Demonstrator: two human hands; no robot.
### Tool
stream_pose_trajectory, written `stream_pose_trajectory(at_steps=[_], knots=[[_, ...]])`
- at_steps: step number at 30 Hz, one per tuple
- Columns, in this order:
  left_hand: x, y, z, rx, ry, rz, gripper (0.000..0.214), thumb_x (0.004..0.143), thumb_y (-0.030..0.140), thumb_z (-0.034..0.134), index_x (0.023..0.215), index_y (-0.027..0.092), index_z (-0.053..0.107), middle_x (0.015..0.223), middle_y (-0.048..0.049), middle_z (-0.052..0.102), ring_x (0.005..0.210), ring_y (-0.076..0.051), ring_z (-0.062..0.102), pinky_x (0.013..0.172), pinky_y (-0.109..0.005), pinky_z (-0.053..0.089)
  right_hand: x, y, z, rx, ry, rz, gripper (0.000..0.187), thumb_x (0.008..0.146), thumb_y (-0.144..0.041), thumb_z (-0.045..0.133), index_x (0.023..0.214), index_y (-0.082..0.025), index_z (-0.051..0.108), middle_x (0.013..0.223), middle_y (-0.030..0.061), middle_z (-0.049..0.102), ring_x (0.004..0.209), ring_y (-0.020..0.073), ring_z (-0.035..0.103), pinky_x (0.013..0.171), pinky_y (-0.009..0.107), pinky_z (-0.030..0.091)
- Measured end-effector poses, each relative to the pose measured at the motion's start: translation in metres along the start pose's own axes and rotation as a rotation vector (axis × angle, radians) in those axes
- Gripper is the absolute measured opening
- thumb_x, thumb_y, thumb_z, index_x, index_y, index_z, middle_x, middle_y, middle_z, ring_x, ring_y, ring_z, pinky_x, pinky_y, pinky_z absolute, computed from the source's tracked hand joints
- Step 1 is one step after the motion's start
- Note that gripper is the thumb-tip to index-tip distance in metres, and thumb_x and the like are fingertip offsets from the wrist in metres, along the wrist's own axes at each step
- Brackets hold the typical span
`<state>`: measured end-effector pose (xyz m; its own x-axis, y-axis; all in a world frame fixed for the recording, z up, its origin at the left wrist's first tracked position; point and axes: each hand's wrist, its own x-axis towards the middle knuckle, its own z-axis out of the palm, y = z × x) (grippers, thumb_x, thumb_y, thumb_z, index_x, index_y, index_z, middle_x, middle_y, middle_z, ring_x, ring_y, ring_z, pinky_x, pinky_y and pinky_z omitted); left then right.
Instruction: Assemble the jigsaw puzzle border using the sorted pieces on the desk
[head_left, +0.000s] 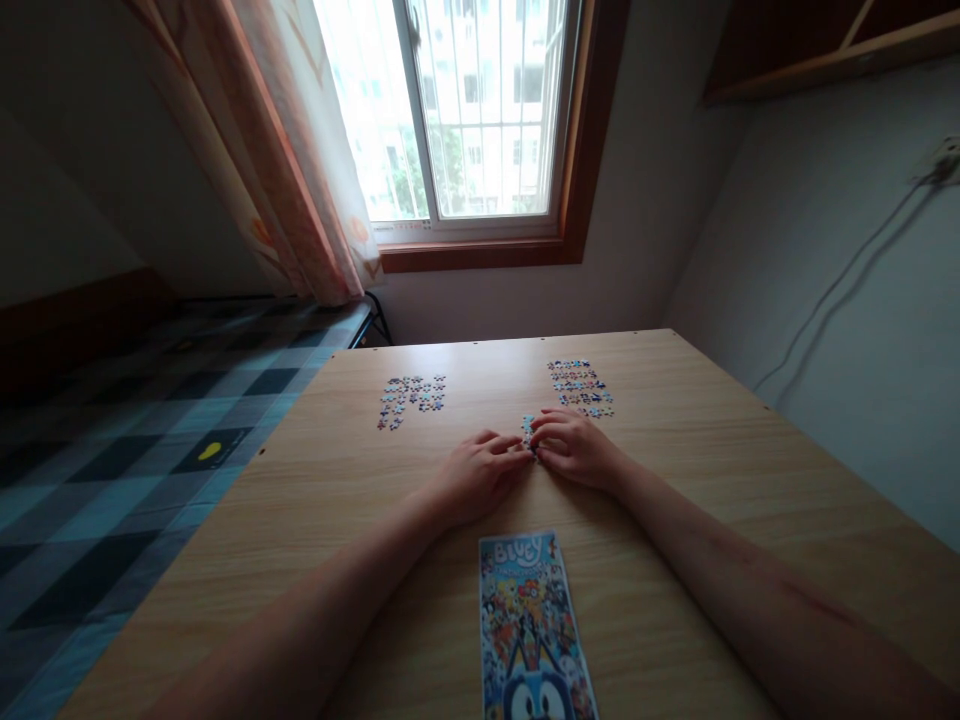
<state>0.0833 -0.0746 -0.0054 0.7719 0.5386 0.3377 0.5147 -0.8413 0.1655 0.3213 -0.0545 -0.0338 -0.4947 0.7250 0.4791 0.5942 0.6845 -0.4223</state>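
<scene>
The printed sheet [525, 620] headed "BLUEY" lies flat on the wood-grain tabletop [697, 440], its near end cut off by the edge of the view; small cartoon characters crowd its upper part and a large blue face fills the nearer part. Just beyond the sheet's far edge, the two hands [487, 468] meet over a small cluster of puzzle pieces [527, 426]. The left hand comes in from the left of the sheet, palm down, its fingers loosely extended and close together, the tips at the cluster's near end. The right hand [576, 446] comes in from the right of the sheet, fingers curved and partly spread, the tips on the cluster's right side. Whether either one has hold of a piece, I cannot tell, as the fingers hide that spot.

Farther beyond the sheet, off to its left, lies a group of loose pieces [432, 402] in uneven rows. About as far beyond it, slightly to its right, a second group [581, 384] sits in closer rows. Well to the left of the sheet is a bed [277, 382] with a checked cover; far beyond it stands a window [491, 150].
</scene>
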Motion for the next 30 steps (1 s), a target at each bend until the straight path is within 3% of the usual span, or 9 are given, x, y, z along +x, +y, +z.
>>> stream_pose_trajectory(at_steps=[11, 30], knots=[[0.0010, 0.0013, -0.0018, -0.037, 0.009, 0.007, 0.030, 0.099, 0.024, 0.048, 0.122, 0.029, 0.066, 0.124, -0.0034, 0.067, 0.101, -0.020, 0.061, 0.096, -0.040, 0.049, 0.0001, -0.0034, -0.0024, -0.019, -0.024, 0.031, 0.013, 0.082, -0.025, 0.066, 0.093, -0.028, 0.074, 0.112, 0.0029, 0.071, 0.128, 0.0296, 0.053, 0.111, 0.060, 0.033], [-0.0001, -0.0021, 0.0010, -0.011, -0.001, 0.013, 0.031, 0.098, 0.024, 0.049, 0.122, 0.031, 0.068, 0.123, -0.0031, 0.067, 0.100, -0.021, 0.059, 0.095, -0.041, 0.049, 0.0000, -0.0022, -0.0028, -0.013, -0.030, 0.018, 0.014, 0.081, -0.023, 0.066, 0.092, -0.028, 0.074, 0.111, 0.0026, 0.071, 0.126, 0.0288, 0.055, 0.111, 0.057, 0.035]])
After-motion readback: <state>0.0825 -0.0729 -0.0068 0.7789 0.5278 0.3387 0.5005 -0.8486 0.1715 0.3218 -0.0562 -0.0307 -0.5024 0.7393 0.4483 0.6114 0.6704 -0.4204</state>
